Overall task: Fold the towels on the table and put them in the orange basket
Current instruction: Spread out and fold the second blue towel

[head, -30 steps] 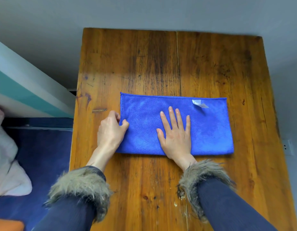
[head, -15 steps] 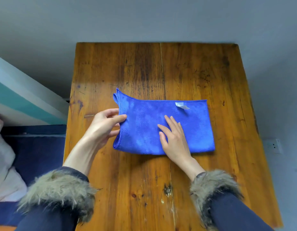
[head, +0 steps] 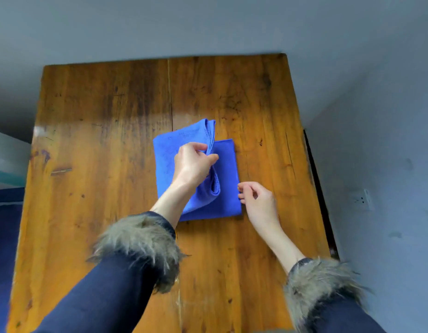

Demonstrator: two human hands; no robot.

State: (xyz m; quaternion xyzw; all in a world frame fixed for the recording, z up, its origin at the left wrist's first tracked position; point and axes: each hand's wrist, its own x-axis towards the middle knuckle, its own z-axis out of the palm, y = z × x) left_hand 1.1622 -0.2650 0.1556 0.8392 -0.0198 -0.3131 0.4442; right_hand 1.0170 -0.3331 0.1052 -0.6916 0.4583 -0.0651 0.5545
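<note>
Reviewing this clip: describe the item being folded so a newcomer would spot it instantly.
Start at the wooden table filling the view. Near its middle lies a blue towel, partly doubled over, its lifted edge pinched by the left hand. It is the only cloth and the only blue thing on the tabletop.

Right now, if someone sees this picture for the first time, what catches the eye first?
The bright blue towel at the middle of the wooden table stands out most. The left hand pinches its edge and carries it over toward the right side, while the right hand waits at the towel's right edge.
</note>
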